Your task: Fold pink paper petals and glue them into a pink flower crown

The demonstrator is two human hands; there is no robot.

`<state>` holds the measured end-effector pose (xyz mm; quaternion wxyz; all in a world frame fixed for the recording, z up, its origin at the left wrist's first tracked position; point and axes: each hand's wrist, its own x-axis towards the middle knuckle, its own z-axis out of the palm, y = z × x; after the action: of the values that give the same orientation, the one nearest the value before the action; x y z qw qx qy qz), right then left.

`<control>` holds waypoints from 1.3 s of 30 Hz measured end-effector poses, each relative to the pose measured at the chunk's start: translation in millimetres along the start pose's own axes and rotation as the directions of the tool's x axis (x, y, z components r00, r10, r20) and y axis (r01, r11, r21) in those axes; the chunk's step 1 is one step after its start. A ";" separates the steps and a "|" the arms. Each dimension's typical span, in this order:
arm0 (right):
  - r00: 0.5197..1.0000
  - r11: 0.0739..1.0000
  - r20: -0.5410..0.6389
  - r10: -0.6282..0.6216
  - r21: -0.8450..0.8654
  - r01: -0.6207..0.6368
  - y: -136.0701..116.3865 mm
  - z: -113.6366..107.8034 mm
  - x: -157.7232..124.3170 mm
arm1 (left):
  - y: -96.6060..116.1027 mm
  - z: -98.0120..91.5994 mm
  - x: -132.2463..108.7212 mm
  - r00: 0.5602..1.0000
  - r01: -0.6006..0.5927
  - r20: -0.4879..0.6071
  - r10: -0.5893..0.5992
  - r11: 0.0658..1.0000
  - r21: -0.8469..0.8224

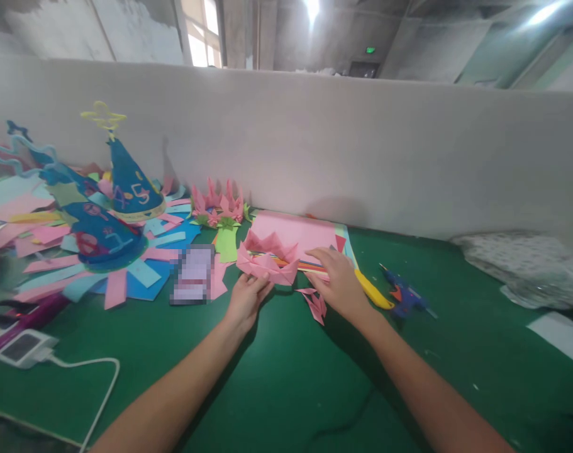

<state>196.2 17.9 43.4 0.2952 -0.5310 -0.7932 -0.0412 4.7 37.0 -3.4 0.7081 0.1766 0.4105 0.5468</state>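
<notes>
A ring-shaped folded pink paper crown [282,275] with pointed tips is held at its near left side by my left hand [248,299], fingers closed on the rim. Just right of the crown, my right hand [336,277] is raised with its fingers apart and curved; nothing shows between them. Below that hand lie folded pink paper pieces [317,308] on the table. Behind the crown rests a stack of coloured paper with a pink sheet [298,225] on top. A finished-looking pink paper flower ring [219,204] with green leaves stands at the back left.
A blue hot glue gun [409,299] and a yellow-handled tool [373,290] lie to the right. At left are a phone [192,277], blue paper party hats [130,185], paper strips and a white device [26,348] with a cable. A pale partition [385,151] bounds the green table [286,390].
</notes>
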 end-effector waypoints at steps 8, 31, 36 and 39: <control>0.680 0.650 -0.150 0.718 -0.204 -0.732 89.3 -55.4 -88.8 | -4.0 -2.4 -6.8 0.997 -0.062 0.062 0.055 0.992 0.107; 0.341 0.378 -0.260 0.904 0.108 -0.919 95.8 -62.2 -111.1 | -38.1 24.7 -32.2 0.483 -0.861 0.867 0.118 0.242 0.447; 0.286 0.296 -0.151 0.946 0.762 -0.576 77.7 -53.2 -101.4 | -47.0 16.6 -24.6 0.439 -0.897 0.895 0.079 0.096 0.431; 0.374 0.146 0.089 0.923 0.820 -0.554 67.0 -39.8 -95.5 | -41.1 9.9 -28.0 0.471 -0.881 0.882 0.019 0.057 0.469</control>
<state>296.2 -46.2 10.6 0.6301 -0.6596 -0.2512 0.3236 36.4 -0.7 -15.2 0.2952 0.8740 0.2529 0.2915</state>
